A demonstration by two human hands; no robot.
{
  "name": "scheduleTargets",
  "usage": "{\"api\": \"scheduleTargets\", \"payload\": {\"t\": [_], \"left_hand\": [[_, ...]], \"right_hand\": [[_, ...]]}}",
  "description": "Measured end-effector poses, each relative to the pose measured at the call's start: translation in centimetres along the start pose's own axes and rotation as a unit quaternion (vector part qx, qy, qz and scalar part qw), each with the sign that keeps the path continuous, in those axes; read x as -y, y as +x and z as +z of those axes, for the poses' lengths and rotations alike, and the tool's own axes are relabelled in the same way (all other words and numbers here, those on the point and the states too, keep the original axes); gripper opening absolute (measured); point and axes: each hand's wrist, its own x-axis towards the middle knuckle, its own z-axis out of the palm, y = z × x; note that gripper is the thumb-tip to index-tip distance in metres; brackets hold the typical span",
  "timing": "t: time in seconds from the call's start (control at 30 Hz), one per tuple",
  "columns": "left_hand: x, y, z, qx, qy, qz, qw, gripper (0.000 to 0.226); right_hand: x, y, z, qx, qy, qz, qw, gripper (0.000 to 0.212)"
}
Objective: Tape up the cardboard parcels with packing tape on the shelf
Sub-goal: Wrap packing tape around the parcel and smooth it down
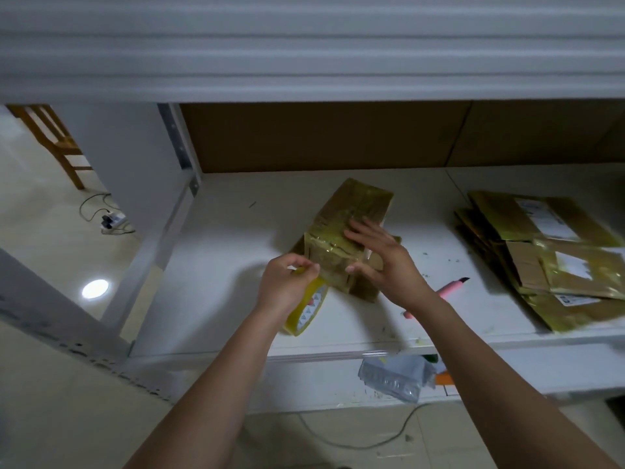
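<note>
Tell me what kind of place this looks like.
Probably a small parcel packing or storage room: a white metal shelf holds a taped cardboard parcel, a stack of flattened labelled parcels, a tape roll and a pink cutter.

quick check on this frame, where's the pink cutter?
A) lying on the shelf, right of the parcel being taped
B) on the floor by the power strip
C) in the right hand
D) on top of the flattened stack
A: the pink cutter lies on the shelf, partly hidden behind the right hand, which rests open on the parcel.
</note>
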Motion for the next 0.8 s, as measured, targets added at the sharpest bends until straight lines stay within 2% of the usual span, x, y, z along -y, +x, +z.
{"api": "scheduleTargets", "payload": {"t": [0.07, 0.13, 0.17, 0.23, 0.3, 0.37, 0.5, 0.57, 0.67, 0.73, 0.8], "left_hand": [[0.1, 0.3, 0.2, -0.009, 0.008, 0.007, 1.0, 0.013], [0.3, 0.6, 0.3, -0.013, 0.001, 0.002, 1.0, 0.014], [0.3, 0.6, 0.3, -0.011, -0.005, 0.0, 1.0, 0.014], [0.2, 0.6, 0.4, -0.007, -0.008, -0.003, 1.0, 0.016], [0.1, 0.7, 0.5, -0.01, 0.003, -0.004, 1.0, 0.017], [-0.1, 0.7, 0.6, -0.013, 0.019, -0.003, 1.0, 0.018], [-0.3, 0.7, 0.8, -0.017, 0.03, -0.005, 0.999, 0.021], [-0.2, 0.4, 0.8, -0.015, 0.033, -0.005, 0.999, 0.022], [-0.2, 0.0, 0.5, -0.004, 0.021, -0.008, 1.0, 0.02], [-0.1, -0.2, 0.1, 0.006, 0.012, -0.023, 1.0, 0.018], [0.0, -0.4, -0.5, 0.016, -0.004, -0.034, 0.999, 0.018]], "right_hand": [[-0.9, -2.2, -0.8, -0.063, -0.024, 0.03, 0.997, 0.058], [-2.3, -4.8, -1.9, -0.126, -0.099, 0.068, 0.985, 0.046], [-3.0, -5.8, -2.7, -0.132, -0.147, 0.108, 0.974, 0.043], [-3.8, -7.3, -4.1, -0.062, -0.231, 0.24, 0.941, 0.054], [-4.3, -8.2, -4.6, 0.02, -0.304, 0.339, 0.89, 0.057], [-4.7, -8.7, -4.6, 0.062, -0.38, 0.328, 0.863, 0.043], [-5.5, -9.2, -4.9, 0.069, -0.465, 0.235, 0.851, 0.022], [-5.4, -9.5, -5.1, 0.006, -0.434, 0.215, 0.875, 0.013], [-3.5, -8.9, -5.4, -0.147, -0.264, 0.162, 0.939, 0.015], [-1.0, -7.4, -5.5, -0.22, -0.137, 0.111, 0.959, 0.011], [1.7, -6.0, -4.9, -0.249, -0.031, 0.067, 0.966, 0.009]]}}
